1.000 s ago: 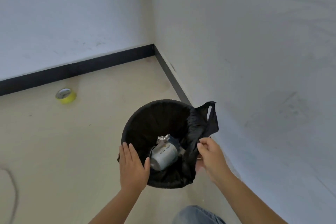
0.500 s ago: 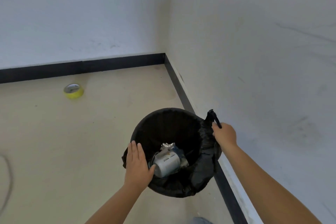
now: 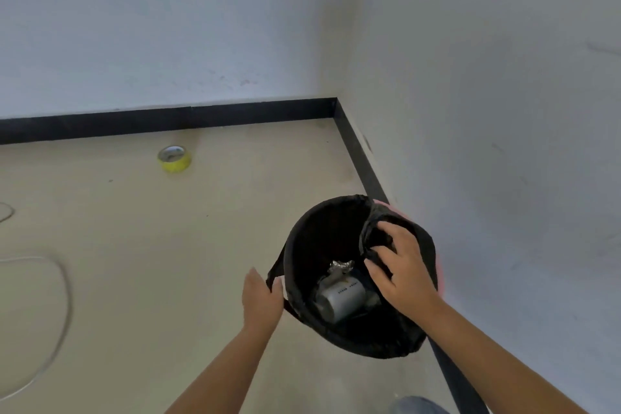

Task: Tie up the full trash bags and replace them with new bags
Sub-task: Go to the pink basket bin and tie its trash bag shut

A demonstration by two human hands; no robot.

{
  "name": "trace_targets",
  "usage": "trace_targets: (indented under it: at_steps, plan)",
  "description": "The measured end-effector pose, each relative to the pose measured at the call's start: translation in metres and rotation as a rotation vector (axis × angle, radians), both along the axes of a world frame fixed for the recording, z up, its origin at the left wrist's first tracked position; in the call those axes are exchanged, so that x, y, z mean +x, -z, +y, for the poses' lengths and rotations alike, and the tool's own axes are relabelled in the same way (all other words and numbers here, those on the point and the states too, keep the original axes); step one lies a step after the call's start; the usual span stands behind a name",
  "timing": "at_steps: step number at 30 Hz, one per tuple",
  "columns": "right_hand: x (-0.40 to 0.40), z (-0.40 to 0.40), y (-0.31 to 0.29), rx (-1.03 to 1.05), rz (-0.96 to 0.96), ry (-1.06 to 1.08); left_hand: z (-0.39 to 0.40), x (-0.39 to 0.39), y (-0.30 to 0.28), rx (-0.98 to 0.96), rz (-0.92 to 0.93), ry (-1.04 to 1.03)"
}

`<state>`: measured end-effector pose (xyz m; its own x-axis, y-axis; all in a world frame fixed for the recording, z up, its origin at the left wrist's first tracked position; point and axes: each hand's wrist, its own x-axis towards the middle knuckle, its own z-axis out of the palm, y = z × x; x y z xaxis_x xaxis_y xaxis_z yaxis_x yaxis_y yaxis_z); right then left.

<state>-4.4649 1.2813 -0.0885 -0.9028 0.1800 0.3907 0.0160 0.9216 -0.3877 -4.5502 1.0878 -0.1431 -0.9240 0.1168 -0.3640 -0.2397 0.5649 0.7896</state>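
Beige floor in a white-walled corner holds a bin lined with a black bag (image 3: 302,245). Left hand (image 3: 260,299) pinches one bag handle; right hand (image 3: 400,269) grips bunched rim. Best to gather both handles evenly inward before knotting.

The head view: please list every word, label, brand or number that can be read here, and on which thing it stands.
White can inside the black trash bag: one line of small dark print, too blurred to read.
Yellow tape roll on the floor: no print visible.
Walls, baseboard and floor: no signs or text.
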Motion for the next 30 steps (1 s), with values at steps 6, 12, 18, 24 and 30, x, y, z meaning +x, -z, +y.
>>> trace_targets:
  at_steps: [6,12,18,24,30]
  plan:
    - [0.038,-0.003,0.051,0.248,-0.176,-0.018,-0.009,-0.018,0.024,0.312,-0.534,-0.126]
    - [0.060,-0.010,0.074,0.327,-0.322,0.002,-0.029,-0.007,0.003,0.277,-0.609,-0.058]
    - [0.050,-0.023,0.067,0.313,-0.374,0.012,-0.033,-0.004,-0.044,0.426,-0.647,-0.112]
    - [0.048,-0.027,0.069,0.237,-0.467,-0.061,-0.023,0.015,-0.047,0.450,-0.580,-0.209]
    - [0.047,-0.016,0.061,0.173,-0.621,-0.338,-0.036,0.029,-0.029,0.276,-0.687,-0.421]
